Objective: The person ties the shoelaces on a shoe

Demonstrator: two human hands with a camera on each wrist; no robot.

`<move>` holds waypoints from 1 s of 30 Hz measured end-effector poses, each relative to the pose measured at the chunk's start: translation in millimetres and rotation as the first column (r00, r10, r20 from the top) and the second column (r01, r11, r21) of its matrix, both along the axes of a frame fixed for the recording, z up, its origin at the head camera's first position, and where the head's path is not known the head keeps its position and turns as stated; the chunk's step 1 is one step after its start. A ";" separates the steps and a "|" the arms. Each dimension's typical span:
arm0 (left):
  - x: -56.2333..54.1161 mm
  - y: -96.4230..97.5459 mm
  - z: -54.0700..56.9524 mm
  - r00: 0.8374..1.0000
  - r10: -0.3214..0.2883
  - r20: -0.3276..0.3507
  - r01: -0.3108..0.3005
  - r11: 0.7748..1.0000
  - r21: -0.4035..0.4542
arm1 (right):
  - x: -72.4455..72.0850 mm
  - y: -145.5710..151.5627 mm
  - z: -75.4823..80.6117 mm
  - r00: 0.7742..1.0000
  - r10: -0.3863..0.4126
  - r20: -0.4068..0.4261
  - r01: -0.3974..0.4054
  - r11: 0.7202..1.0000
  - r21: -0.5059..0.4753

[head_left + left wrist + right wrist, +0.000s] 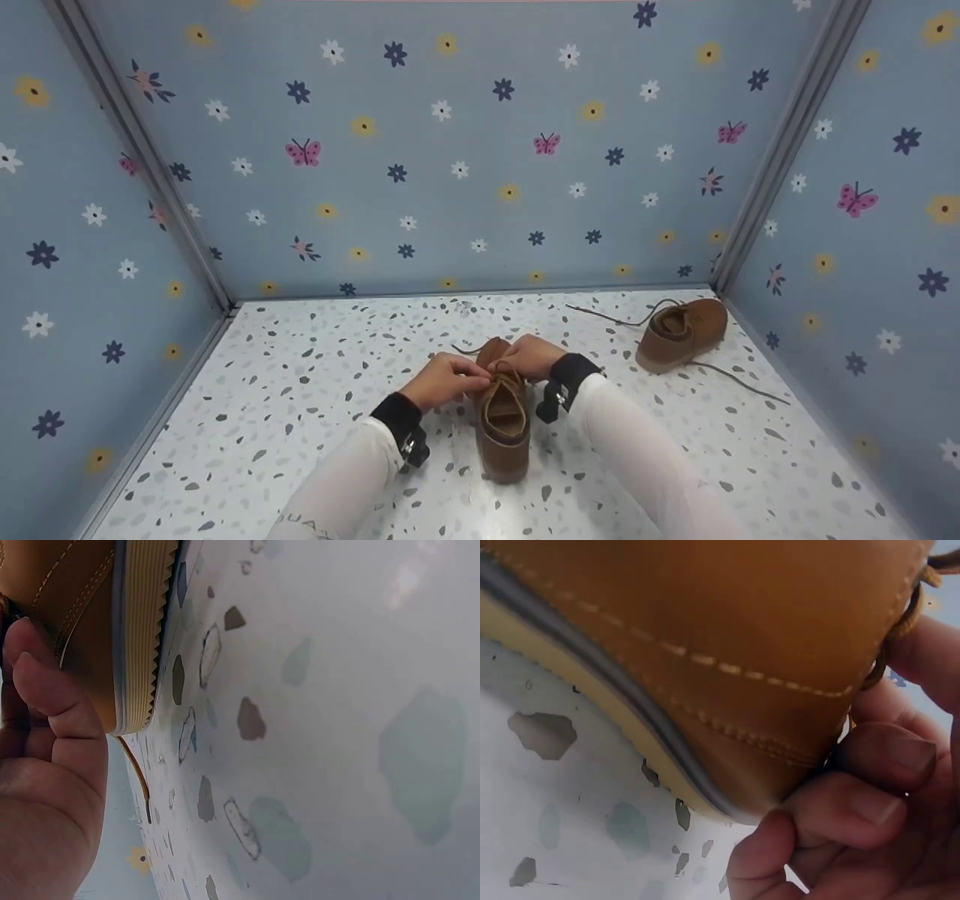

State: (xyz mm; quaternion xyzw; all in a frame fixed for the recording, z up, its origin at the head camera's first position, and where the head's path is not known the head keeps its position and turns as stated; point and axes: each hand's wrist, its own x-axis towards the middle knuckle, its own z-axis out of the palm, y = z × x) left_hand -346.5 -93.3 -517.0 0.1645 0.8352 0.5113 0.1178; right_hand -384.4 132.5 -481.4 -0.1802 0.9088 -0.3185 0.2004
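Observation:
A brown leather shoe (505,454) stands on the speckled tabletop, heel nearest me and toe pointing away. My left hand (448,381) is at its left side, thumb and forefinger pinching the shoelace by the tongue. From the right, my right hand (534,357) reaches over the front of the shoe and grips the lace with curled fingers. The right wrist view shows those curled fingers beside the stitched upper (705,622), near the lace loops (911,611). One loose lace end (139,772) hangs past the sole (142,637) in the left wrist view.
A second brown shoe (686,335) stands at the back right, its loose laces (739,381) spread to either side. Blue flowered panels (480,210) enclose the speckled white surface (315,360) at the back and both sides.

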 end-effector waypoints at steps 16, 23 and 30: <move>0.2 -0.6 0.4 1.000 -0.010 -0.020 0.010 1.000 0.002 | 0.0 -6.8 -2.1 0.999 -0.027 -0.043 0.026 0.999 -0.027; 0.8 0.0 1.2 1.000 -0.002 -0.021 0.002 1.000 -0.005 | 0.3 -5.1 -2.2 0.993 0.010 -0.118 -0.013 1.000 -0.027; 1.6 0.3 1.1 1.000 -0.003 -0.029 0.003 1.000 -0.003 | 0.2 -6.0 -1.1 0.997 -0.026 -0.068 0.026 1.000 0.000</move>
